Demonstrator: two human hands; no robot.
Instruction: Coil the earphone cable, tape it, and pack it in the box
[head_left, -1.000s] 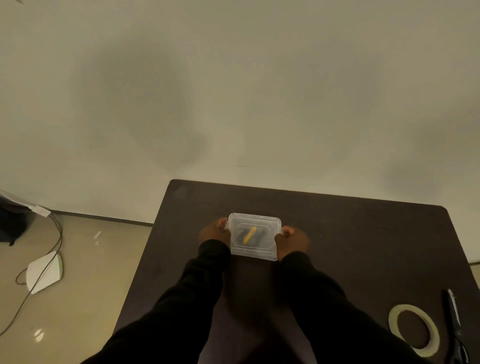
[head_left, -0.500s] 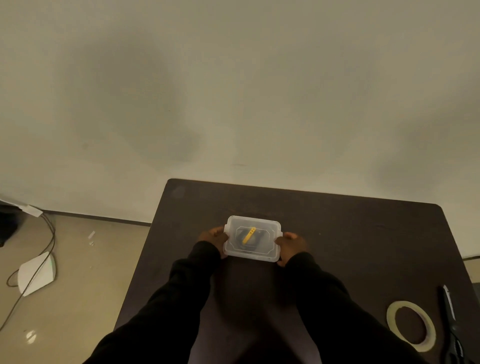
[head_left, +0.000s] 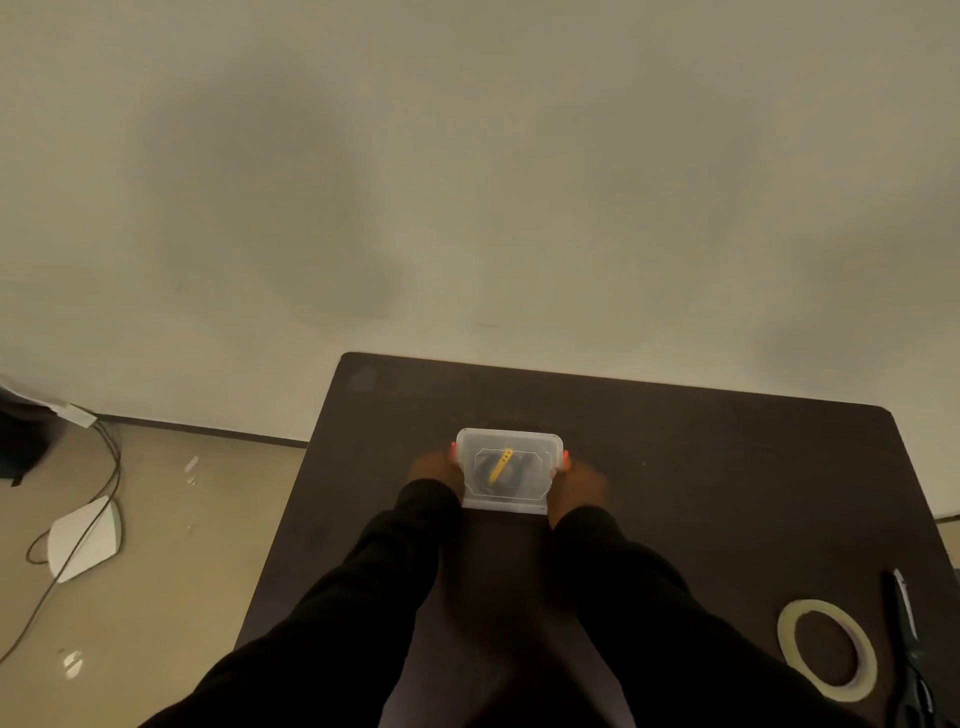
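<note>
From the head view, the closed clear box (head_left: 509, 470), coiled cable (head_left: 500, 466) inside, sits mid-table (head_left: 701, 467). The left hand (head_left: 434, 467) and right hand (head_left: 579, 480) grasp its ends, likely pressing the orange latches; next, release. Tape roll (head_left: 826, 649) and scissors (head_left: 906, 649) lie right; beige wall (head_left: 467, 182) behind.

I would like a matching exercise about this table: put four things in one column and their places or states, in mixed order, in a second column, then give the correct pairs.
Things:
1. box
2. tape roll
3. scissors
4. coiled cable

Places or states:
A. lies at the table's right edge
B. held between both hands
C. inside, under the clear lid
D. lies flat, just left of the scissors

Pairs: 1-B, 2-D, 3-A, 4-C
</note>
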